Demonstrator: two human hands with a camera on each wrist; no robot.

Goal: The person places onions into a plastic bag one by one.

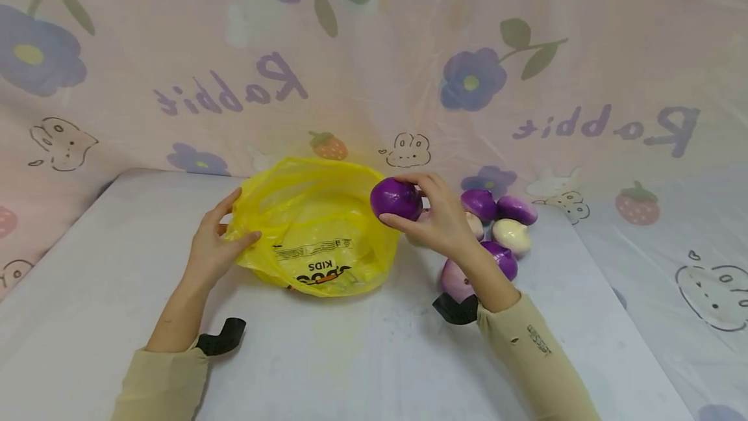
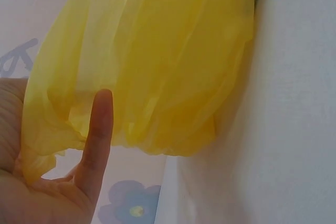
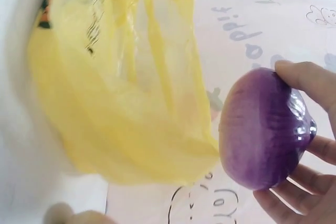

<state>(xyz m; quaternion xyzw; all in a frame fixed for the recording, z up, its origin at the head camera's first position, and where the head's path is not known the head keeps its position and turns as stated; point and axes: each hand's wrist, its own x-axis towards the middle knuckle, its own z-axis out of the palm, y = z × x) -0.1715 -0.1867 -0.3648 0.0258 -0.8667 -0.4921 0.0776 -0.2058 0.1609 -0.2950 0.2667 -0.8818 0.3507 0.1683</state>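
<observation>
A yellow plastic bag point(image 1: 318, 213) lies on its side on the white table, its mouth spread wide toward me. My left hand point(image 1: 213, 245) holds the left rim of the bag, thumb inside the mouth. The left wrist view shows this hand point(image 2: 63, 187) with the thin yellow film bunched against it and one finger raised straight. A glossy purple onion point(image 1: 396, 201) is held up between the thumb and fingers of my right hand point(image 1: 441, 216), at the right rim of the bag. In the right wrist view the onion point(image 3: 262, 129) appears beside the bag point(image 3: 142, 129).
To the right, partly behind my right forearm, lie several more onions, among them a purple one point(image 1: 479, 204), a cream one point(image 1: 511, 237) and a pinkish one point(image 1: 454, 280). A cloth point(image 1: 362, 70) printed with flowers and rabbits hangs behind the white table point(image 1: 327, 362).
</observation>
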